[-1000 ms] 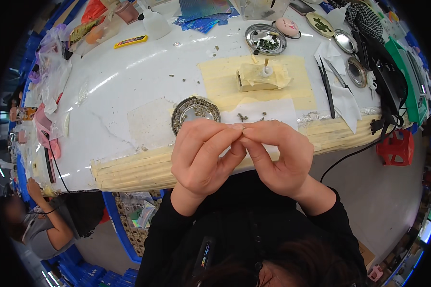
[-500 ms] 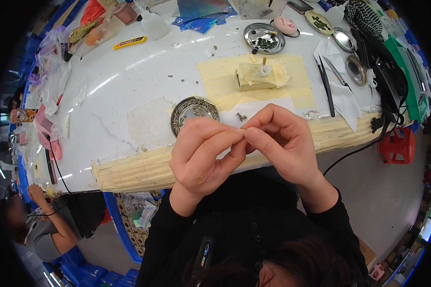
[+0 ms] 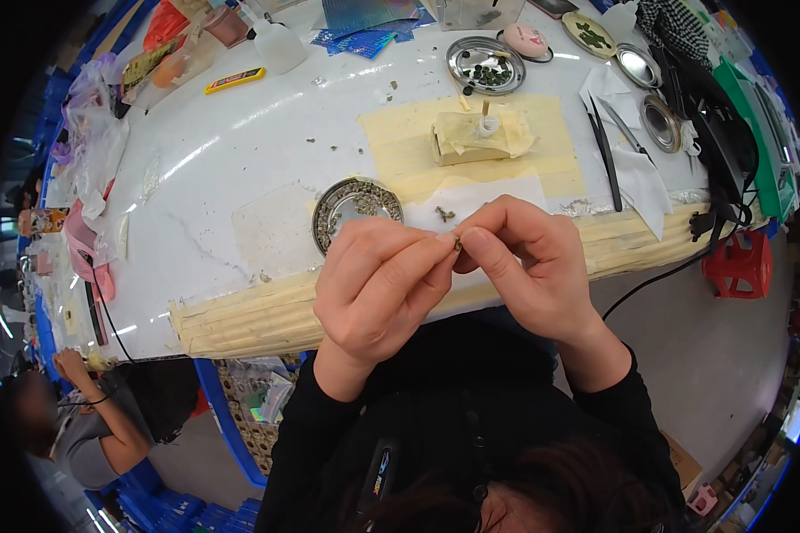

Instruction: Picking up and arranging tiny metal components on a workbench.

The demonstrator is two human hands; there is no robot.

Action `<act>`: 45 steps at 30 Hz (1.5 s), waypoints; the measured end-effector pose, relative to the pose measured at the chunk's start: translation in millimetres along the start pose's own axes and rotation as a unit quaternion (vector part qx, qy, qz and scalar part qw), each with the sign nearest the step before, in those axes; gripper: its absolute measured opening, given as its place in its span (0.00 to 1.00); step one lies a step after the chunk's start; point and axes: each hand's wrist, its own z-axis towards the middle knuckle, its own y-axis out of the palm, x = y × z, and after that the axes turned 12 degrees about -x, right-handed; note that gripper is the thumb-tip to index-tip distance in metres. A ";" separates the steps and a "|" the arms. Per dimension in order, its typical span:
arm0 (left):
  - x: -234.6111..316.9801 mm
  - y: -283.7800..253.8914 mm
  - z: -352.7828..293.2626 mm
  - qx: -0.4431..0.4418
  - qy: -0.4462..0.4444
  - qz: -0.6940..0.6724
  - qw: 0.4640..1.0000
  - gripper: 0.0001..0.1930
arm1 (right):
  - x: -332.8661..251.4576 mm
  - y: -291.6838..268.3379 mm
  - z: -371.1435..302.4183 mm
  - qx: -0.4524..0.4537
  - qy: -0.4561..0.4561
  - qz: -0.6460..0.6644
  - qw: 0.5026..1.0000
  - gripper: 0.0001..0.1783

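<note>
Head view, my count: one left hand (image 3: 373, 277), fingers pinched together on a tiny brownish piece (image 3: 457, 243) held above the desk (image 3: 196, 195) edge; one right hand (image 3: 540, 274), fingers at the same piece, though I cannot tell whether they clamp it. Progress, as I judge it: one piece in handling, a small cluster of bits (image 3: 444, 214) lying on white paper (image 3: 509, 190), and many grey-brown bits (image 3: 379, 201) remaining in the round metal dish (image 3: 316, 229).
</note>
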 end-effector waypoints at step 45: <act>0.6 6.9 -2.8 -0.010 -0.013 0.054 0.998 0.16 | 11.6 7.7 4.1 0.108 -0.246 -0.454 0.849 0.07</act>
